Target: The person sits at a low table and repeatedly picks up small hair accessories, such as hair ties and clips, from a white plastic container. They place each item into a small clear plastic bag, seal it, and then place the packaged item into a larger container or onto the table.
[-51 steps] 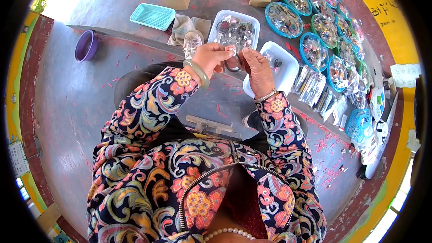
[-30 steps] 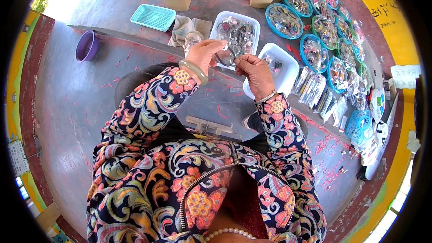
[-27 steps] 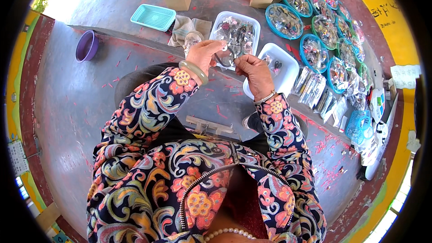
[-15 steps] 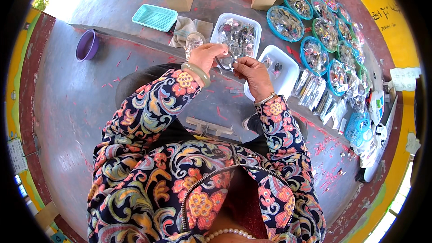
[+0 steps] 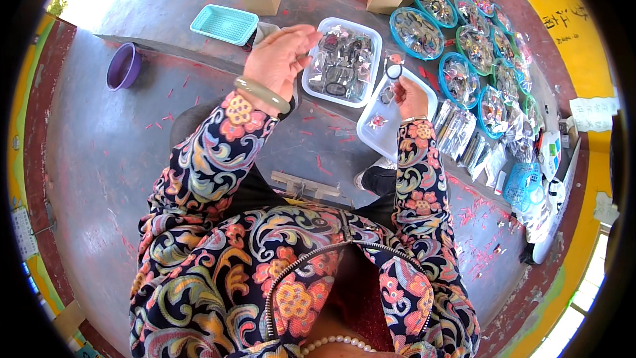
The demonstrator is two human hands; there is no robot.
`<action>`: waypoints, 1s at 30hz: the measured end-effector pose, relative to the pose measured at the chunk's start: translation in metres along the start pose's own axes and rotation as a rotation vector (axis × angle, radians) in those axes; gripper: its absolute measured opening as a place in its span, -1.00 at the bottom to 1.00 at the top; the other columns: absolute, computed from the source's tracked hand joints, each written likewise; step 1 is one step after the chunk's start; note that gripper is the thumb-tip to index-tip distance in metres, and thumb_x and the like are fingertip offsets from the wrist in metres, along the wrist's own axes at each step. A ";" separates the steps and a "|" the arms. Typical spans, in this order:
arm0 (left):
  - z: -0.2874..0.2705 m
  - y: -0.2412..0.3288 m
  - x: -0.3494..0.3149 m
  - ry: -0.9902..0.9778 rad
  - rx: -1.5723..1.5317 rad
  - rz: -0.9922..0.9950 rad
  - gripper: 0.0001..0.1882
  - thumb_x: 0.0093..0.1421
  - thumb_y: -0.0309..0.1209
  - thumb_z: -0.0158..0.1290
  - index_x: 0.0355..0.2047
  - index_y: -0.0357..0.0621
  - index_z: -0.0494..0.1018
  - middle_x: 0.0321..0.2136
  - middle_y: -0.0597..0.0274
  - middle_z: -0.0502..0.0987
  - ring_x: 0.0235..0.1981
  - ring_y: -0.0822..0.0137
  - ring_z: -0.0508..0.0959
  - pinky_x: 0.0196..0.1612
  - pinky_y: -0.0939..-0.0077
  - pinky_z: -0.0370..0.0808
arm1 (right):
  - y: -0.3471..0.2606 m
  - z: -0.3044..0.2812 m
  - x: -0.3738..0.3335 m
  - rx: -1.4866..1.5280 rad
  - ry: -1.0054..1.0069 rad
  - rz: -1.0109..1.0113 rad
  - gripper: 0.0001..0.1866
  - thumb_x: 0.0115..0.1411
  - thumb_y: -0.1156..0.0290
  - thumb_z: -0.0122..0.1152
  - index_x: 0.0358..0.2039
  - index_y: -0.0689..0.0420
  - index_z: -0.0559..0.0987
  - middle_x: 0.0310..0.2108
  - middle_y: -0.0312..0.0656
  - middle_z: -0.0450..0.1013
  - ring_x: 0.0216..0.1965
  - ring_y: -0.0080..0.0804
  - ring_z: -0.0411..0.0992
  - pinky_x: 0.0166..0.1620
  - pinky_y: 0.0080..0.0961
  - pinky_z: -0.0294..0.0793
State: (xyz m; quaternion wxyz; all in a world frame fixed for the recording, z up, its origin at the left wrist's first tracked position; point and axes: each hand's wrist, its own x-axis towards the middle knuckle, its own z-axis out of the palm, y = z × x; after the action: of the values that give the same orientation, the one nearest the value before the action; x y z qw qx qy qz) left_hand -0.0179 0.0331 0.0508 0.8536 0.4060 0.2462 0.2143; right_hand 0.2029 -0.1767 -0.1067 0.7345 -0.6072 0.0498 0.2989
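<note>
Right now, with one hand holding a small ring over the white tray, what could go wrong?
1. The right hand pinches the small dark ring only at the fingertips, above the rim of the white tray; if it slips, it may fall outside onto the grey floor.
2. The left hand hovers open beside the white tray of packets; a careless sweep might scatter the packets.

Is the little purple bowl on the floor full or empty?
Empty, as far as it shows. The purple bowl stands upright, apart from both hands, and only its plain purple inside is visible, with nothing lying in it.
</note>
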 end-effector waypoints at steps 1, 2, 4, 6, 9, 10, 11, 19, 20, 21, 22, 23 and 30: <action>0.003 0.009 -0.005 0.006 -0.011 0.029 -0.73 0.15 -0.39 -0.12 -0.16 -0.25 0.34 -0.14 0.09 0.42 -0.07 0.33 0.38 -0.12 0.53 0.26 | 0.012 -0.005 0.008 -0.018 -0.035 0.019 -0.89 0.05 0.39 0.12 -0.45 0.15 0.47 -0.58 -0.33 0.41 -0.59 -0.61 0.35 -0.55 -0.73 0.28; 0.003 0.017 -0.009 -0.026 -0.041 0.056 -0.72 0.15 -0.39 -0.12 -0.15 -0.25 0.34 -0.14 0.08 0.42 -0.06 0.32 0.37 -0.11 0.53 0.26 | 0.016 0.000 0.007 -0.039 -0.034 0.051 -0.89 0.04 0.39 0.13 -0.45 0.15 0.47 -0.58 -0.32 0.41 -0.58 -0.61 0.36 -0.54 -0.72 0.29; -0.002 0.035 -0.017 -0.085 -0.100 0.116 -0.72 0.16 -0.39 -0.14 -0.15 -0.25 0.34 -0.12 0.06 0.41 -0.05 0.30 0.36 -0.09 0.51 0.25 | 0.031 0.015 0.005 -0.082 -0.042 0.113 -0.89 0.03 0.38 0.14 -0.45 0.14 0.47 -0.57 -0.32 0.42 -0.57 -0.60 0.37 -0.54 -0.72 0.29; -0.003 0.048 -0.026 -0.096 -0.108 0.171 -0.71 0.17 -0.40 -0.16 -0.13 -0.26 0.34 -0.11 0.05 0.40 -0.04 0.30 0.36 -0.09 0.51 0.26 | 0.040 0.032 0.004 -0.097 -0.067 0.171 -0.88 0.01 0.40 0.17 -0.44 0.12 0.47 -0.55 -0.32 0.45 -0.54 -0.58 0.42 -0.53 -0.71 0.32; -0.006 0.054 -0.030 -0.112 -0.121 0.182 -0.71 0.17 -0.42 -0.18 -0.13 -0.27 0.34 -0.13 0.07 0.42 -0.04 0.30 0.36 -0.10 0.51 0.27 | 0.047 0.056 0.016 -0.099 -0.116 0.223 -0.88 0.03 0.40 0.13 -0.40 0.12 0.45 -0.55 -0.30 0.45 -0.55 -0.56 0.43 -0.53 -0.68 0.34; -0.006 0.054 -0.031 -0.128 -0.125 0.162 -0.71 0.16 -0.43 -0.19 -0.13 -0.27 0.34 -0.14 0.07 0.42 -0.05 0.31 0.36 -0.11 0.51 0.27 | 0.049 0.063 0.024 -0.099 -0.126 0.226 -0.89 0.03 0.40 0.13 -0.40 0.12 0.45 -0.55 -0.30 0.45 -0.55 -0.55 0.43 -0.53 -0.68 0.34; -0.005 0.052 -0.032 -0.145 -0.129 0.142 -0.71 0.16 -0.44 -0.19 -0.13 -0.27 0.34 -0.15 0.07 0.43 -0.05 0.31 0.37 -0.11 0.52 0.27 | 0.050 0.070 0.032 -0.098 -0.135 0.228 -0.89 0.04 0.41 0.12 -0.41 0.12 0.45 -0.55 -0.29 0.45 -0.55 -0.55 0.43 -0.53 -0.67 0.33; -0.009 0.048 -0.028 -0.129 -0.134 0.051 -0.73 0.15 -0.49 -0.18 -0.15 -0.29 0.36 -0.25 0.13 0.47 -0.06 0.31 0.39 -0.15 0.54 0.28 | 0.069 0.114 0.109 -0.152 -0.108 0.282 -0.92 0.05 0.46 0.04 -0.46 0.20 0.44 -0.56 -0.19 0.45 -0.57 -0.49 0.42 -0.55 -0.63 0.33; -0.010 0.048 -0.027 -0.133 -0.134 0.042 -0.73 0.15 -0.48 -0.18 -0.15 -0.29 0.36 -0.26 0.14 0.48 -0.06 0.31 0.39 -0.15 0.55 0.28 | 0.072 0.114 0.119 -0.160 -0.102 0.296 -0.92 0.05 0.47 0.04 -0.47 0.21 0.44 -0.56 -0.18 0.45 -0.58 -0.49 0.42 -0.56 -0.63 0.33; -0.010 0.048 -0.028 -0.130 -0.133 0.036 -0.73 0.16 -0.48 -0.18 -0.16 -0.29 0.36 -0.27 0.15 0.48 -0.07 0.31 0.39 -0.16 0.55 0.29 | 0.075 0.119 0.122 -0.170 -0.068 0.294 -0.92 0.05 0.49 0.02 -0.47 0.23 0.44 -0.56 -0.16 0.45 -0.59 -0.47 0.42 -0.56 -0.63 0.35; -0.010 0.048 -0.029 -0.129 -0.131 0.028 -0.74 0.16 -0.48 -0.18 -0.16 -0.29 0.36 -0.28 0.16 0.48 -0.07 0.31 0.40 -0.16 0.56 0.29 | 0.076 0.122 0.125 -0.164 -0.072 0.293 -0.91 0.05 0.49 0.01 -0.47 0.24 0.44 -0.55 -0.15 0.45 -0.58 -0.47 0.42 -0.56 -0.63 0.35; -0.008 0.048 -0.030 -0.116 -0.127 0.021 -0.74 0.16 -0.47 -0.18 -0.16 -0.29 0.36 -0.29 0.17 0.48 -0.07 0.31 0.40 -0.17 0.56 0.29 | 0.077 0.123 0.127 -0.158 -0.074 0.291 -0.91 0.05 0.49 0.01 -0.47 0.24 0.44 -0.55 -0.15 0.45 -0.58 -0.46 0.42 -0.55 -0.63 0.35; -0.006 0.046 -0.030 -0.132 -0.107 0.010 -0.73 0.16 -0.47 -0.19 -0.16 -0.33 0.35 -0.35 0.19 0.48 -0.09 0.31 0.41 -0.18 0.56 0.30 | 0.059 0.103 0.100 -0.096 -0.159 0.349 -0.86 0.06 0.44 0.03 -0.43 0.27 0.44 -0.49 -0.10 0.47 -0.50 -0.47 0.44 -0.53 -0.63 0.36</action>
State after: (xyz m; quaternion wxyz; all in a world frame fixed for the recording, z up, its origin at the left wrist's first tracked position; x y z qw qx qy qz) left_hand -0.0525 0.0464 0.0920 0.8873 0.3743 0.1755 0.2043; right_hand 0.2256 -0.0392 -0.1747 0.6432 -0.5982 0.0818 0.4709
